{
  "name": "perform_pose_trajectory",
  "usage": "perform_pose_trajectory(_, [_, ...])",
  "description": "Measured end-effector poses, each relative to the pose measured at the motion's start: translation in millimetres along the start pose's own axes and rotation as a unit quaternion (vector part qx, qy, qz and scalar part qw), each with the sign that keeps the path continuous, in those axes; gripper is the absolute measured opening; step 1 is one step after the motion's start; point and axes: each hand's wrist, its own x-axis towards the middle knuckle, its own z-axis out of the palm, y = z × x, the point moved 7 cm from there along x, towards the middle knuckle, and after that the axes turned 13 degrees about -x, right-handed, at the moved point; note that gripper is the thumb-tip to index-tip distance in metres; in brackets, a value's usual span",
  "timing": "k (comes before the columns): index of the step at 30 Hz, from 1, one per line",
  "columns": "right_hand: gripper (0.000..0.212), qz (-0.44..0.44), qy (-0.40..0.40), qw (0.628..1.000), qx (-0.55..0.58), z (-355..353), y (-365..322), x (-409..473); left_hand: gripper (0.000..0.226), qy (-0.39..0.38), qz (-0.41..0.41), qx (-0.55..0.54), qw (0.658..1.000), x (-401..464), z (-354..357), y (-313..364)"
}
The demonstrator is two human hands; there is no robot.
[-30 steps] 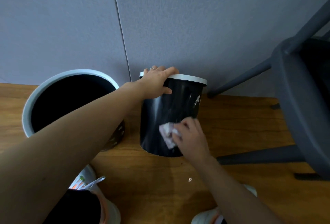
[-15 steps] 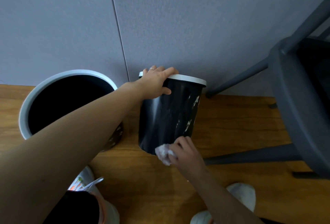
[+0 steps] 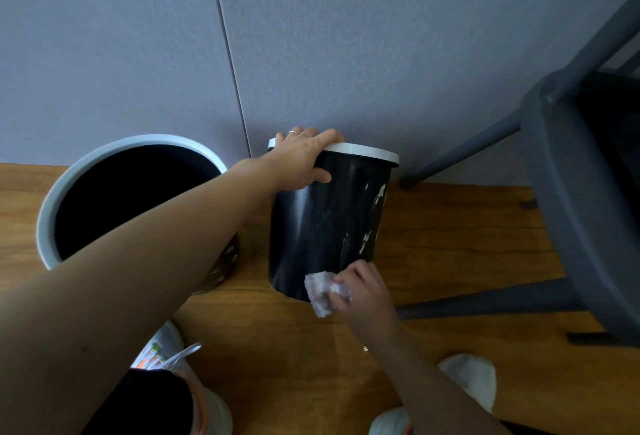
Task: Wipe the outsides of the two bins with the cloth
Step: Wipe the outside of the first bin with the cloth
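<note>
Fingers beside chair leg

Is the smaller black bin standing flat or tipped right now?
Tipped. The smaller black bin leans with its top toward the wall, held at the white rim by the left hand.

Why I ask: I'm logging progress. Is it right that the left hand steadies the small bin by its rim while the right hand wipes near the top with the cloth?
Not quite. In the head view the right hand holds the cloth at the bottom edge of the small bin, not the top. The left hand does grip its rim.
</note>
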Motion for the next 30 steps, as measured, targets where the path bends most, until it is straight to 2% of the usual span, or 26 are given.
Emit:
perform_pose_trajectory(8, [0.015,0.057,0.095,0.994,0.006,-30,10,58,0.057,-0.002,-0.014,0.015,1.0,-1,-1,1])
perform_pose_trajectory(11, [0.013,0.037,0.083,0.996,-0.009,-21,6,42,0.056,-0.002,-0.015,0.01,1.0,-2,-2,1])
perform_pose_trajectory(15, [0.009,-0.029,0.029,0.998,-0.042,-1,-6,4,0.055,-0.007,-0.013,0.003,1.0,-3,-3,2])
perform_pose_trajectory(18, [0.019,-0.074,0.023,0.996,-0.05,-3,-11,9,0.056,-0.009,-0.012,0.01,1.0,-4,-1,4])
perform_pose_trajectory(20, [0.017,-0.013,0.027,0.999,-0.027,-14,-2,30,0.057,-0.006,-0.018,0.016,1.0,-4,-1,4])
perform_pose_trajectory(23, [0.015,0.079,0.08,0.994,0.01,-38,14,67,0.058,-0.006,-0.017,0.026,0.999,-5,0,8])
perform_pose_trajectory(26, [0.015,0.074,0.112,0.991,0.008,-47,13,81,0.058,-0.009,-0.014,0.027,0.999,-5,1,10])
perform_pose_trajectory(30, [0.012,0.042,0.033,0.999,-0.008,-18,4,39,0.057,-0.008,-0.018,0.022,1.0,-5,-1,6])
